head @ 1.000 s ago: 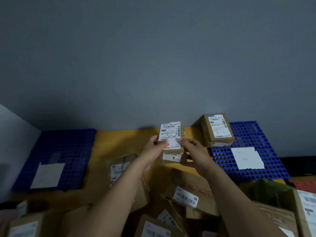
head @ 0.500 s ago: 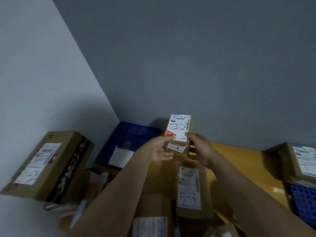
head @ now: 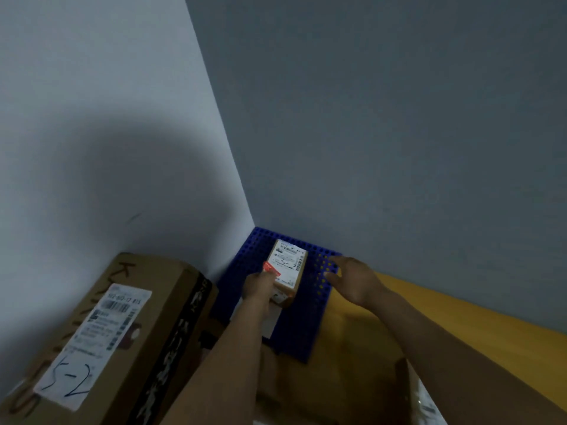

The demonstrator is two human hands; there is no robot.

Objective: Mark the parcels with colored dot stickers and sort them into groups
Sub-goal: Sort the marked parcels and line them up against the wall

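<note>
Your left hand [head: 259,285] grips the small parcel [head: 288,265] by its near end, fingers curled round it, over the blue perforated mat [head: 299,329] in the corner of the desk [head: 460,317]. A red sticker [head: 271,269] shows by your thumb. Your right hand [head: 352,279] hovers beside the parcel, fingers spread, holding nothing.

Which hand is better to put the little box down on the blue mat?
Probably left. The left hand grips the small parcel right over the blue mat; the right hand is open beside it and holds nothing.
</note>
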